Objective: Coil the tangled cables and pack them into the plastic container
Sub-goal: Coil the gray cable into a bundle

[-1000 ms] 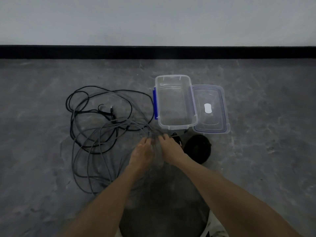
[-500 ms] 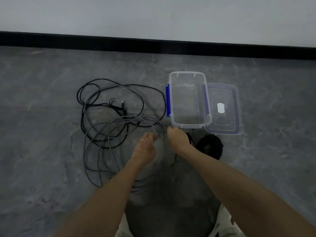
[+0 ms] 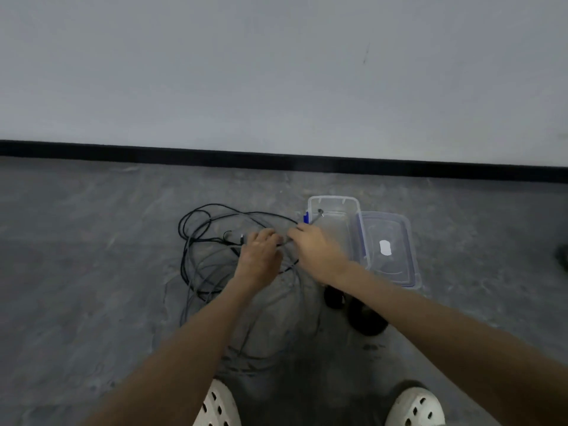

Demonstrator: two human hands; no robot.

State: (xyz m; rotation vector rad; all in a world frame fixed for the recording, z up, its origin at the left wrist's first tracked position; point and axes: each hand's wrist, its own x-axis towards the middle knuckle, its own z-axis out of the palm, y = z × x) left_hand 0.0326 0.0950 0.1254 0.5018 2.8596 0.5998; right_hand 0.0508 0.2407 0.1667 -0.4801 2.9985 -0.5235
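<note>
We see the tangle of thin black and grey cables (image 3: 196, 259) spread on the grey mottled floor (image 3: 92, 287), just left of the clear rectangular plastic container (image 3: 333, 198). Our left hand (image 3: 259, 252) lies palm-down on the side of the tangle nearest the container, fingers bent around a strand. Our right hand (image 3: 316, 250), in front of the container's left wall, pinches a strand too. A cable end (image 3: 320, 212) pokes up over that wall. The clear flat lid (image 3: 407, 241) lies against the container's right side. A black coiled bundle (image 3: 367, 318) sits just in front of the container.
</note>
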